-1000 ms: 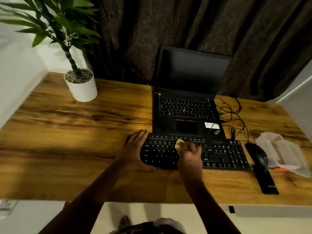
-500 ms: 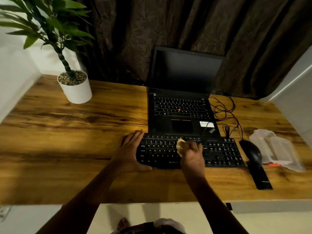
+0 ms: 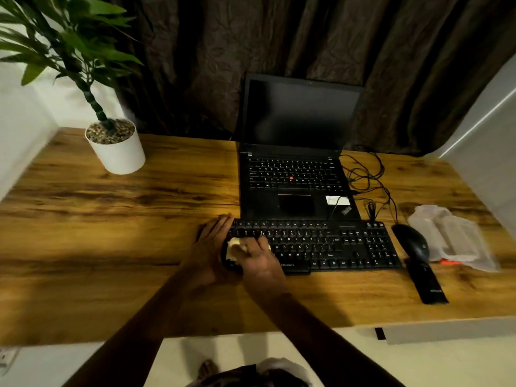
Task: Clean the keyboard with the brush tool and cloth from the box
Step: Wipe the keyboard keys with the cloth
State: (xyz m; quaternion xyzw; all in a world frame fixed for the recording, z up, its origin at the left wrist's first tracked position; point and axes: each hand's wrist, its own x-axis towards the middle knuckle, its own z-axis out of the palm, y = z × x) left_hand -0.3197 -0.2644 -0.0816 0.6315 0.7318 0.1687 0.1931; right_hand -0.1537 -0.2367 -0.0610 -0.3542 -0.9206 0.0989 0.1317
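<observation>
Wooden counter [image 3: 111, 224] carries a dark laptop [image 3: 296, 174], with a black keyboard [image 3: 335, 247] just before it. Left hand [image 3: 212, 244] lies flat, fingers spread, against the keyboard's left end. Right hand [image 3: 259, 258] is closed around a pale cloth [image 3: 234, 247], pressing it onto the left keys.

My right hand [image 3: 258, 256] has slid the pale cloth [image 3: 235, 248] leftward along the keyboard [image 3: 329, 244]. A second ago it was pressing on the keys near the middle of the board; now the cloth sits at the left end, just right of my left hand [image 3: 210, 241], in the lower centre of the frame. The central keys it covered before are exposed. My view has also shifted a little, so the desk [image 3: 111, 219] contents sit slightly differently in frame.
</observation>
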